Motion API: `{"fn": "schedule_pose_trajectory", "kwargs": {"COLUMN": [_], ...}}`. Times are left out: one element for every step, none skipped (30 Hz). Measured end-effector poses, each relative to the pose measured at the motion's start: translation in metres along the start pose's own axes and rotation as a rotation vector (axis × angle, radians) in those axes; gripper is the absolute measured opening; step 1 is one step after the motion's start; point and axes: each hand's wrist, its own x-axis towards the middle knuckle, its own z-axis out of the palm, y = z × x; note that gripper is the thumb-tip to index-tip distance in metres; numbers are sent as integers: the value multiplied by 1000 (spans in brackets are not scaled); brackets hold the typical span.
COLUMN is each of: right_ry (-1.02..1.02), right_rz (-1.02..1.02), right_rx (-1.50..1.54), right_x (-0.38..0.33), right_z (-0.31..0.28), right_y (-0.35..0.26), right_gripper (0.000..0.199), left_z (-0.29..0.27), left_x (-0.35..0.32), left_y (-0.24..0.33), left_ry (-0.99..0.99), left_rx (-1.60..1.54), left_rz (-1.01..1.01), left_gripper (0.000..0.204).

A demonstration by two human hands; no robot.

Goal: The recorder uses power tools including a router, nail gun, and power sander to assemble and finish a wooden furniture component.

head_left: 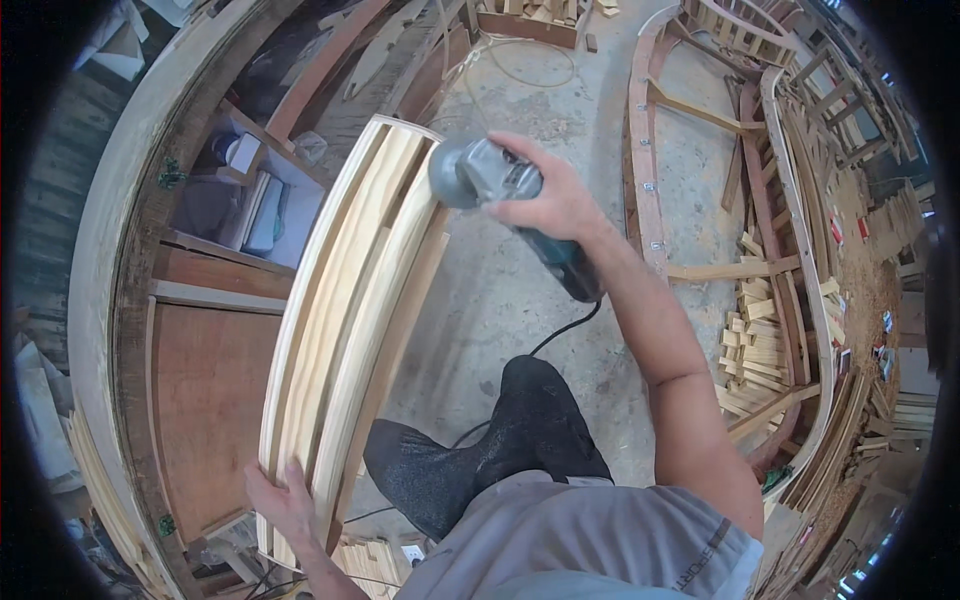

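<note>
In my right hand [550, 195] I grip an angle grinder [490, 172] by its head and body, with its dark body slanting down to the right. Its round disc [453, 172] is at the upper right edge of a curved, pale wooden frame [385, 255] built of several long slats with gaps between them. My left hand [287, 500] is on the frame's lower end, fingers over the slats and thumb side toward the middle. The frame stands tilted, its far end up and away from me. A black cord [565, 328] trails from the grinder's rear.
At left is a large curved wooden structure [125, 230] with a compartment holding a white box [243, 155]. Across the concrete floor [590, 100], a long boat-shaped wooden frame [643, 150] stands at right, with stacked offcuts [752, 345] inside. My knees are below the grinder.
</note>
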Motion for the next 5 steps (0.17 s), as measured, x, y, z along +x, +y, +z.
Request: {"fn": "schedule_pose_trajectory", "kwargs": {"right_ry": [-26,-60,-82,-172,-173], "right_rz": [-43,-134,-183,-181,-163], "right_rx": [-15,-6,-29,-141,-136], "right_x": [-8,-15,-23,-32,-33], "right_z": [1,8,15,20,17], "right_y": [-3,-6,-10,-14,-16], "right_gripper": [78,78,78,79,79], "left_z": [1,1,1,1,1], "left_x": [-4,-8,-11,-11,-11], "left_y": [2,4,5,5,5], "left_ry": [22,8,7,38,33], "left_rx": [-2,-13,-13,1,-5], "left_rz": [43,64,70,88,77], "left_gripper": [43,43,43,43,43]}}
